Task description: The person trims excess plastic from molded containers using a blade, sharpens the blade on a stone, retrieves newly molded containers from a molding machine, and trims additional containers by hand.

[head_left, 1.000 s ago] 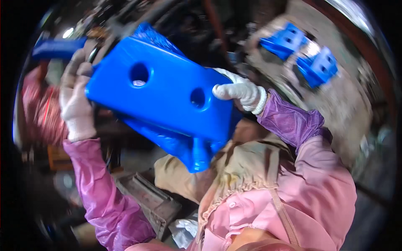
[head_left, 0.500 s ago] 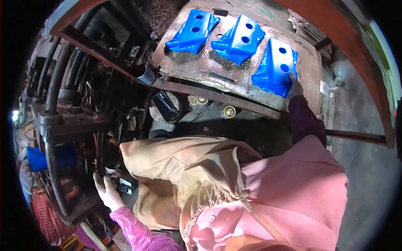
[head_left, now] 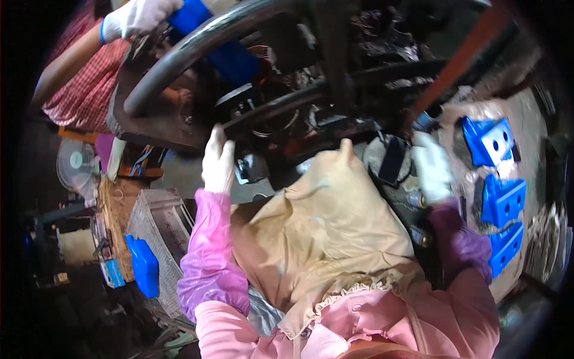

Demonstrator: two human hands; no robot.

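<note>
My left hand [head_left: 218, 163], in a white glove with a pink sleeve, lies with its fingers up against a dark metal bar [head_left: 281, 107] of a greasy machine. Blurred by motion, my gloved right hand [head_left: 431, 169] hovers at the machine's right side with nothing visible in it, close to a dark flat part [head_left: 391, 158]. Three blue moulded blocks with holes lie just right of that hand on a worn plate: one at the top [head_left: 487, 140], one in the middle [head_left: 503, 200], one lowest [head_left: 506, 246]. A beige apron [head_left: 323, 233] covers my front.
At the top left another person's gloved hand [head_left: 137, 15], on an arm in a red checked sleeve, is at a blue piece [head_left: 230, 57] behind a curved black pipe [head_left: 179, 60]. Lower left stand a small fan [head_left: 75, 167], a wire basket [head_left: 158, 233] and another blue block [head_left: 143, 266].
A second ago both my hands held a large blue block up. Now that block is out of my hands, three lie on the plate, and my hands are at the machine.
</note>
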